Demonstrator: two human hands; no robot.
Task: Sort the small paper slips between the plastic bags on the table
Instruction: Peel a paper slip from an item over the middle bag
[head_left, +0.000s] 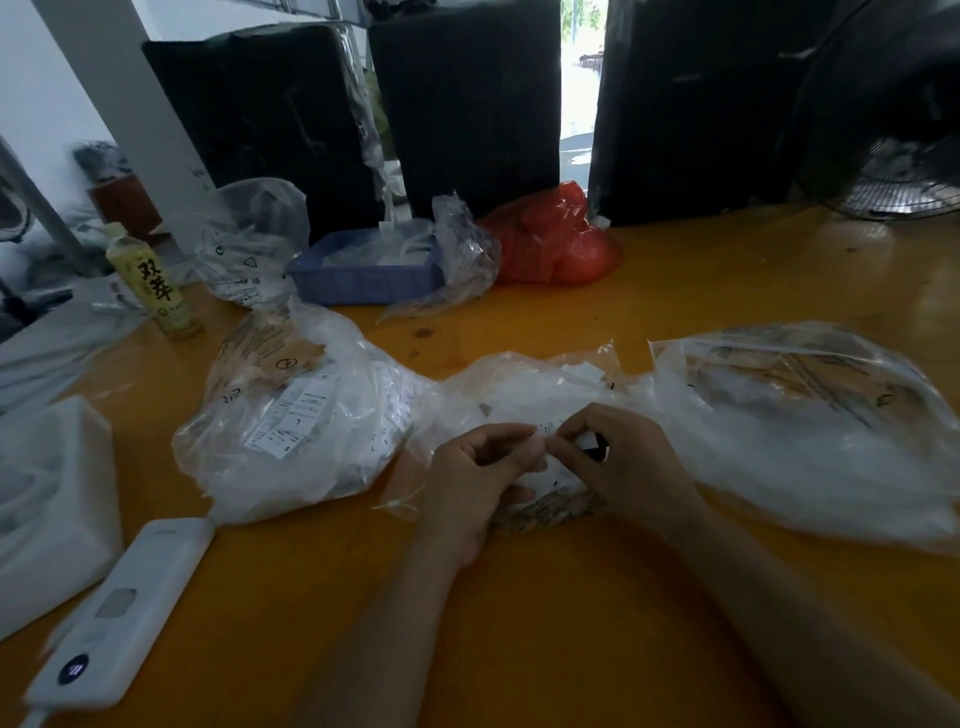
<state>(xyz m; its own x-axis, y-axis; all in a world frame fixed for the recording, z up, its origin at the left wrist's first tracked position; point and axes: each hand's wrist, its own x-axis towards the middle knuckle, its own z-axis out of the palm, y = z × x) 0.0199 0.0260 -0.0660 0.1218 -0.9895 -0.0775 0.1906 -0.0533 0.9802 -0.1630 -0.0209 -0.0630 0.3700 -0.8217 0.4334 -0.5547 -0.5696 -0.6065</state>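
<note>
Far left, a white foam block (49, 499) sits at the edge of the orange table (545, 623), with a white power bank (124, 608) lying diagonally just in front of it, its round display lit. Behind these stands a yellow-labelled drink bottle (153, 283), upright.

Left of centre lies a clear plastic bag (291, 415) bulging with printed white slips; sizes "S" and "L" are legible on some. Behind it are a second clear bag (249, 244), a blue tray (363, 275) draped with crumpled plastic, and a red bag (556, 239), all set against black-wrapped bundles (467, 104).

At centre, both forearms reach in from the lower edge and converge over a flattened middle bag (524, 389) holding loose slips. The left hand (478, 467) is palm inward with its fingers curled, thumb and forefinger pinching a small paper slip (543, 441). The right hand (618, 457) meets it fingertip to fingertip, fingers bent down and gripping a small white-and-black slip (592, 444). Both hands hover just above the middle bag; whether they touch it cannot be told.

To the right lies a large clear bag (810, 415), its mouth towards the hands. At far right rear stands a wire-guard fan (904, 187).
</note>
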